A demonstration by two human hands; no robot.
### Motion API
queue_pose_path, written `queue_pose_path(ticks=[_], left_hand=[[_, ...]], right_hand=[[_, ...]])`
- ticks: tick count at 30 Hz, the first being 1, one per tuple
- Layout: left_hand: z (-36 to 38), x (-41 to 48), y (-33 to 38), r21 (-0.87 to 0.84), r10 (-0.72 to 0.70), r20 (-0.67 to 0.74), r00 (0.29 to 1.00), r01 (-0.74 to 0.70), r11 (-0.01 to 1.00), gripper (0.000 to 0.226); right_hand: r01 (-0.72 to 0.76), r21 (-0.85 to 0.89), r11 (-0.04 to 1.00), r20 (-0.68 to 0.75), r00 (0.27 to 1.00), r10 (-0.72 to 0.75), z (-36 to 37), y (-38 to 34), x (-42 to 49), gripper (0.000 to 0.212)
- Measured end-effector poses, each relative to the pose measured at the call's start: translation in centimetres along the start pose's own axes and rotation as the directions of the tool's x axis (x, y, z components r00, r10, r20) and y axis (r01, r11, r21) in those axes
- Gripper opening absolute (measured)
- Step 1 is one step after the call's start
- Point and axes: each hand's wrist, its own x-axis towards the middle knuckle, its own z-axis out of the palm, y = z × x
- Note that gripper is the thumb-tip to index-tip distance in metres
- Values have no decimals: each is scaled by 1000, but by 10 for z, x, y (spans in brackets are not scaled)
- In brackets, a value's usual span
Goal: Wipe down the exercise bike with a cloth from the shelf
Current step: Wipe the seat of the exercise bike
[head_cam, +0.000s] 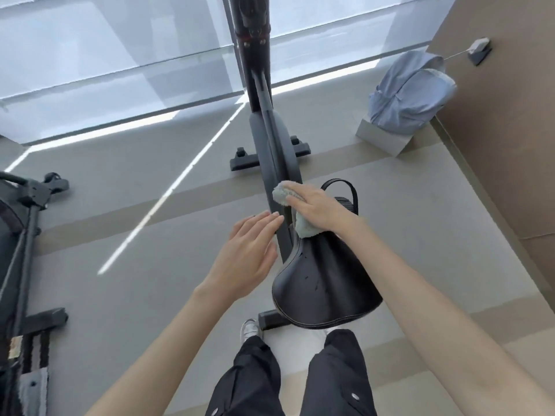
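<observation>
The black exercise bike (271, 139) stands lengthwise in front of me, its black saddle (324, 283) nearest and the handlebar post at the top. My right hand (318, 207) presses a light grey fluffy cloth (283, 193) onto the frame just ahead of the saddle's nose; part of the cloth hangs below the hand. My left hand (249, 250) hovers flat with fingers apart to the left of the frame, holding nothing. A pedal with a strap (345, 196) shows behind my right hand.
A pale blue backpack (411, 94) rests on a grey block by the brown wall at the right. Another black machine (21, 235) stands at the left edge. Large windows run along the far side. My legs and a white shoe (249, 328) are behind the saddle.
</observation>
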Motion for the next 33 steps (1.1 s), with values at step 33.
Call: queue_pose_path(ticks=[33], left_hand=[[14,41,12,-14,324,182,928,-327,945,46]], right_hand=[[-380,-47,924,-124,920,372,7,38,-105,41]])
